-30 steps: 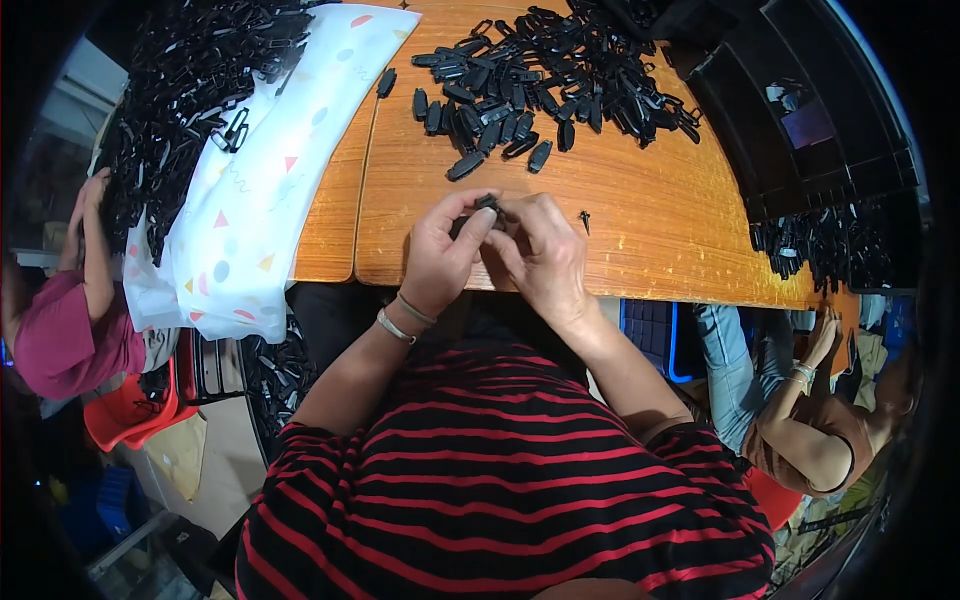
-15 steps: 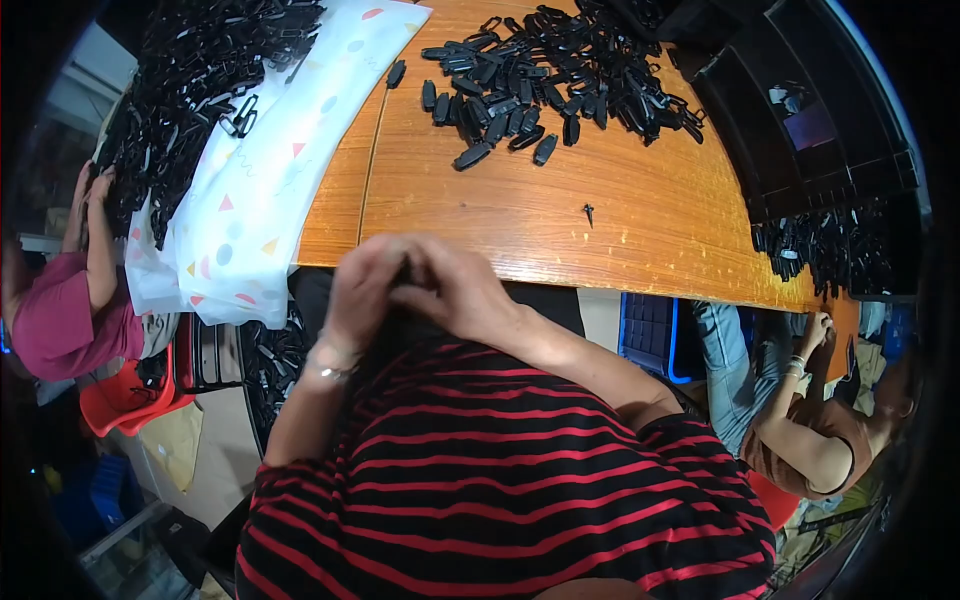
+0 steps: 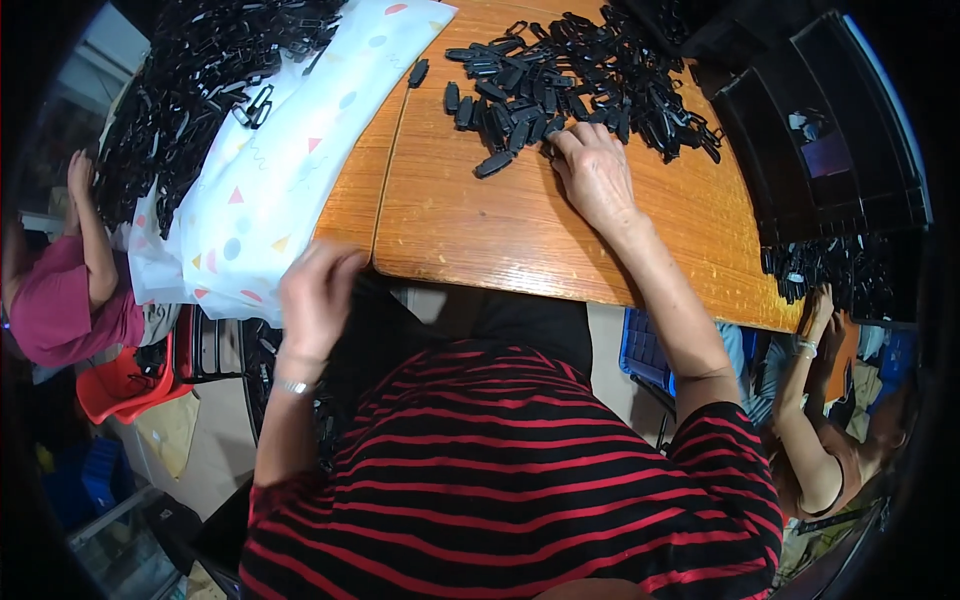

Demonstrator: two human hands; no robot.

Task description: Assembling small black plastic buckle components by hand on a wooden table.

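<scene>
A heap of small black plastic clip-like pieces (image 3: 525,90) lies on the far part of the wooden table (image 3: 480,230). At the heap's near edge is my right hand (image 3: 595,175), fingers bent and pressed together on one black piece, mostly hidden under the fingertips. My left hand (image 3: 318,295) hovers at the table's near left edge, beside the patterned white plastic sheet (image 3: 265,190). Motion smears its fingers, and I cannot make out anything in them.
More black frame-like pieces (image 3: 205,90) are heaped at the far left, partly on the sheet. A black bin (image 3: 825,130) stands at the right, with black pieces (image 3: 815,265) before it. Co-workers sit on both sides; a person's hand (image 3: 822,310) is by the right-hand pieces.
My hands, together at the table's near edge before, have parted. The right has reached forward to the heap; the left has moved left. The small black item on the table no longer shows.
</scene>
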